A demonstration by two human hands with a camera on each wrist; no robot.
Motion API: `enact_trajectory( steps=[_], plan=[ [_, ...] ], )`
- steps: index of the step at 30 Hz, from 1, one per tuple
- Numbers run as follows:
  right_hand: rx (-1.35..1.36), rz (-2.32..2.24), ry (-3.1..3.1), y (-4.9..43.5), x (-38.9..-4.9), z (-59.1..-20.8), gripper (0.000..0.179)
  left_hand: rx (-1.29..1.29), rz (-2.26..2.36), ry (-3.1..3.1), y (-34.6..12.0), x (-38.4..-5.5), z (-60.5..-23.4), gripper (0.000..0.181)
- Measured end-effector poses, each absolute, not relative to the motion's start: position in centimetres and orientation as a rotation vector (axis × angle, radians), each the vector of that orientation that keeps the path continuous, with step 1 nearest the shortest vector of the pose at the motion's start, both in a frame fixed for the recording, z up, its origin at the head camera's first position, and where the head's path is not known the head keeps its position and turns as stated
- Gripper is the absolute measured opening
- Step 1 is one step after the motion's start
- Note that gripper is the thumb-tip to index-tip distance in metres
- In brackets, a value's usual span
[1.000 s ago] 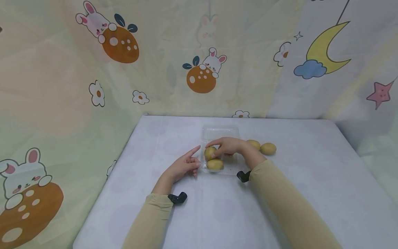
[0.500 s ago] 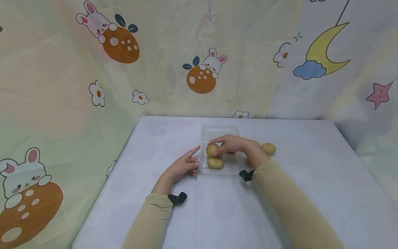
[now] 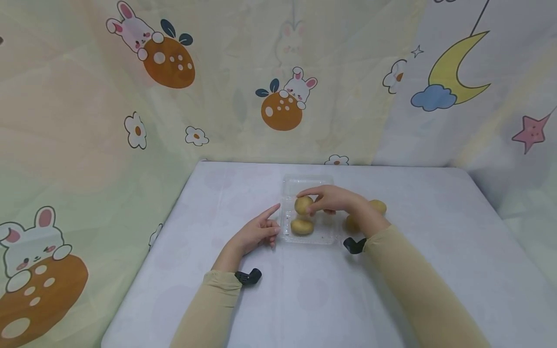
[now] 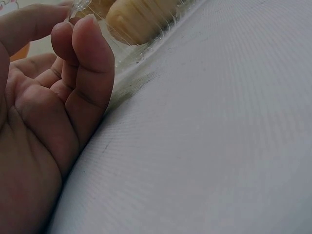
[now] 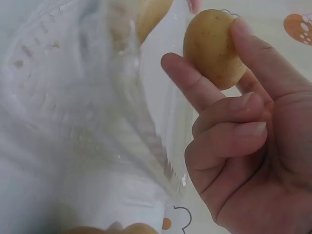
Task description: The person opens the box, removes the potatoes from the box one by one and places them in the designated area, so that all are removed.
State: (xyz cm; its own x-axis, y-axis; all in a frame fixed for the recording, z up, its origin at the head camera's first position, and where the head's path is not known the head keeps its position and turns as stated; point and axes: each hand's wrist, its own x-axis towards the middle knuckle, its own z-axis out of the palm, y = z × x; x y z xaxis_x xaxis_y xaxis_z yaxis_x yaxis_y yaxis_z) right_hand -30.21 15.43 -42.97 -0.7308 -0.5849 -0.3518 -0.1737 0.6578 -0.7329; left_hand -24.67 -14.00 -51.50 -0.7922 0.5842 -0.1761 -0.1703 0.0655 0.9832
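Observation:
In the head view my right hand (image 3: 335,198) pinches a yellow potato (image 3: 303,206) between thumb and forefinger, above the clear plastic container (image 3: 322,235). The right wrist view shows this potato (image 5: 212,46) held at the fingertips, its other fingers curled in. A second potato (image 3: 302,226) lies in the container's near left part. My left hand (image 3: 256,233) is at the container's left edge, forefinger extended. Up close, the left hand (image 4: 73,83) grips the plastic rim with thumb and curled fingers, just beside a potato (image 4: 139,22).
Right of the container, one loose potato (image 3: 377,207) lies on the white-covered table (image 3: 300,299), and another potato (image 3: 351,224) is partly behind the right forearm. The container's raised lid (image 3: 308,181) stands at the back. A printed cloth (image 3: 235,111) hangs behind the table.
My right hand has moved right and away from me, lifting the pinched potato off the other one. More of the loose potato by the forearm shows. The left hand stays put.

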Motion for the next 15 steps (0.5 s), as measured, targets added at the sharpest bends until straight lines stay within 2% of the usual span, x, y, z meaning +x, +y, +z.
enact_trajectory(
  steps=[15],
  plan=[
    [-0.523,-1.016,2.361,18.4,-28.2,-42.2,0.059,0.387,1.771,1.824,-13.9,-24.5,-51.4,0.081]
  ],
)
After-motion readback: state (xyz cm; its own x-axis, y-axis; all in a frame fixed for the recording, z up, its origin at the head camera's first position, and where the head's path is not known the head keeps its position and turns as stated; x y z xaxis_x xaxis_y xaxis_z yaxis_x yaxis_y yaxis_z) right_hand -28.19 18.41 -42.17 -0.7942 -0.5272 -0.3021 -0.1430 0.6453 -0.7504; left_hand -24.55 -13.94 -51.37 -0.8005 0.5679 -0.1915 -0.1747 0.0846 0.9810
